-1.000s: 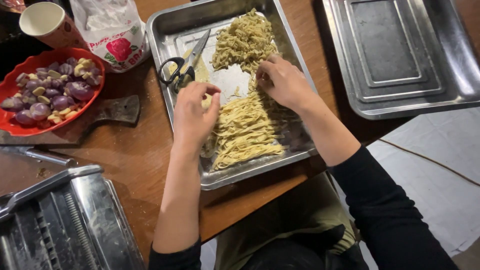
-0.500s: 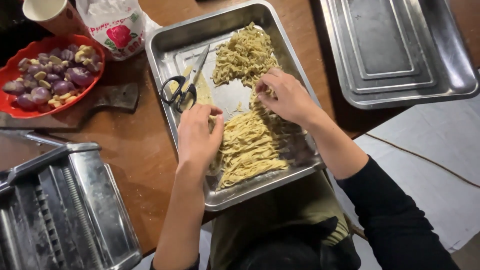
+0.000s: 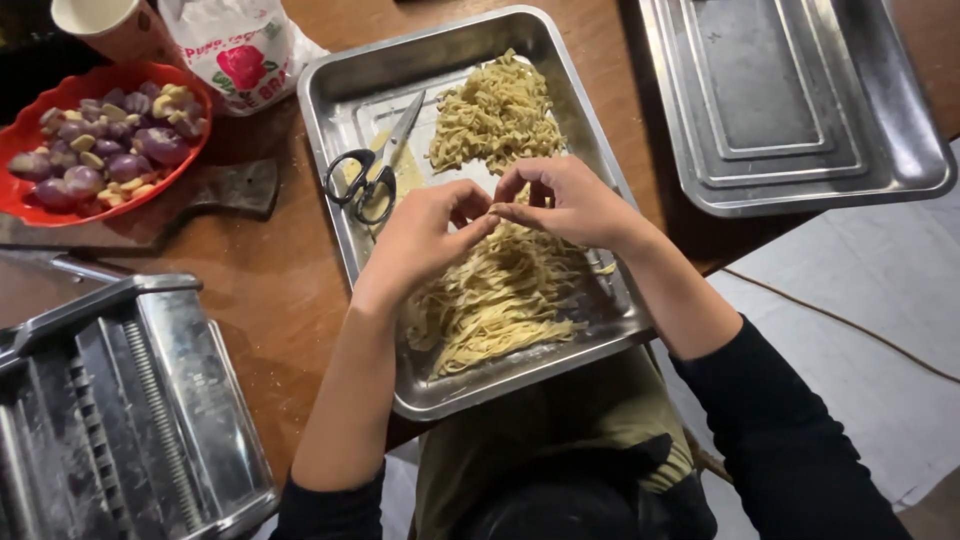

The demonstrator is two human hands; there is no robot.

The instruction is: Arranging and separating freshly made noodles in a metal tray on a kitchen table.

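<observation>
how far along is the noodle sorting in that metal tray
Done: a loose heap of pale cut noodles sits at the far end of the rectangular steel tray. In hand: left hand and right hand pinch strands together. Left: the denser noodle pile nearest the person.

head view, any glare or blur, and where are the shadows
Head view: soft glare on the steel tray and the second tray; both hands and noodles fairly sharp; top-left corner dark, shadow under the wooden board.

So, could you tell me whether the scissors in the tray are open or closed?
Closed, near enough: the scissors lie flat in the tray, blades together in one narrow line.
</observation>
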